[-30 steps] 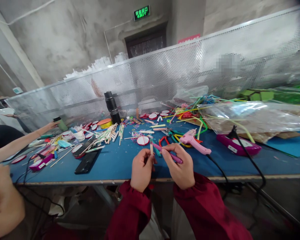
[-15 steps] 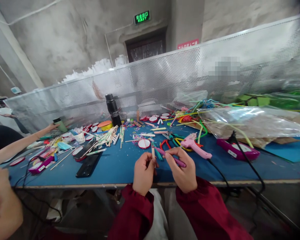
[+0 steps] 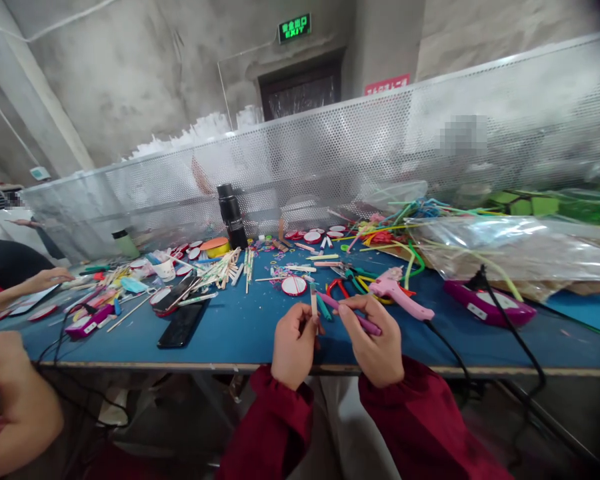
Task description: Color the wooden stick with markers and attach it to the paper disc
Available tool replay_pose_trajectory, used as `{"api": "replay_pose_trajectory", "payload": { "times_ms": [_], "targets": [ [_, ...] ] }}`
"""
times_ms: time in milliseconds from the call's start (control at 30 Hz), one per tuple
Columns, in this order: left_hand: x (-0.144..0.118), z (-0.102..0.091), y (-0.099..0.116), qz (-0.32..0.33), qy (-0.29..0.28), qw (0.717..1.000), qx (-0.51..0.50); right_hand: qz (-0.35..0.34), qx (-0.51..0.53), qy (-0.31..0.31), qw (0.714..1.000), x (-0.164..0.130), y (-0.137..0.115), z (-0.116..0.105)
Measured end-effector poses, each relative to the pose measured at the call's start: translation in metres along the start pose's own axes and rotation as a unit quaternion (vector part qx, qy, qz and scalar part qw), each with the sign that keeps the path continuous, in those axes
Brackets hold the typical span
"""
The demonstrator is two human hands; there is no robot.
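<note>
Co-worker's arm (image 3: 40,280) pulled back, left hand (image 3: 294,343) pinching stick (image 3: 313,300), right hand (image 3: 373,340) gripping purple stick (image 3: 353,315)

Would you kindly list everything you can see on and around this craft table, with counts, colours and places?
table: one, blue top, across the view
phone: one, black, flat near the front edge, left of the hands
flask: one, black, upright at the back
glue gun: one, pink, lying right of the hands
wooden sticks: a pile, pale, left of centre
plastic bag: one, clear, far right
mesh screen: one, grey, behind the table
exit sign: one, green, on the wall
co-worker's hand: one, far left
left hand: holds a pale stick upright
right hand: holds a purple stick
</note>
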State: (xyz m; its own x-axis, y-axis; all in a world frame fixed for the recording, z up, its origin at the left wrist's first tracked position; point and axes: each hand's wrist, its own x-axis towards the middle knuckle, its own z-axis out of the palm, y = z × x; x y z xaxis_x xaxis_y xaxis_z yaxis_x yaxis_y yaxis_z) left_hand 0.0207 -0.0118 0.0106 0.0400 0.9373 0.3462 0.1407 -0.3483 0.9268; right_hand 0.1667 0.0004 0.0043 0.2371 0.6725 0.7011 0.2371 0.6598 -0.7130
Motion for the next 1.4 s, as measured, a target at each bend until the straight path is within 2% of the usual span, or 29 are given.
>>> {"api": "replay_pose_trajectory", "payload": {
  "times_ms": [300, 1000, 1167, 1400],
  "targets": [
    [0.0007, -0.0003, -0.0007, 0.000, 0.000, 1.000, 0.001, -0.016, 0.004, -0.017, 1.000, 0.0014, -0.0002, -0.0009],
    [0.0000, -0.0013, -0.0013, -0.002, -0.013, 1.000, 0.005, 0.015, 0.013, 0.000, 1.000, 0.0016, -0.0048, -0.0004],
    [-0.0001, -0.0016, -0.0012, -0.003, -0.010, 1.000, 0.013, -0.006, 0.007, -0.002, 1.000, 0.0024, -0.0070, -0.0014],
    [0.0002, -0.0013, 0.0003, -0.009, -0.014, 1.000, 0.013, 0.006, 0.007, -0.007, 1.000, 0.0014, -0.0046, -0.0022]
  ]
}}
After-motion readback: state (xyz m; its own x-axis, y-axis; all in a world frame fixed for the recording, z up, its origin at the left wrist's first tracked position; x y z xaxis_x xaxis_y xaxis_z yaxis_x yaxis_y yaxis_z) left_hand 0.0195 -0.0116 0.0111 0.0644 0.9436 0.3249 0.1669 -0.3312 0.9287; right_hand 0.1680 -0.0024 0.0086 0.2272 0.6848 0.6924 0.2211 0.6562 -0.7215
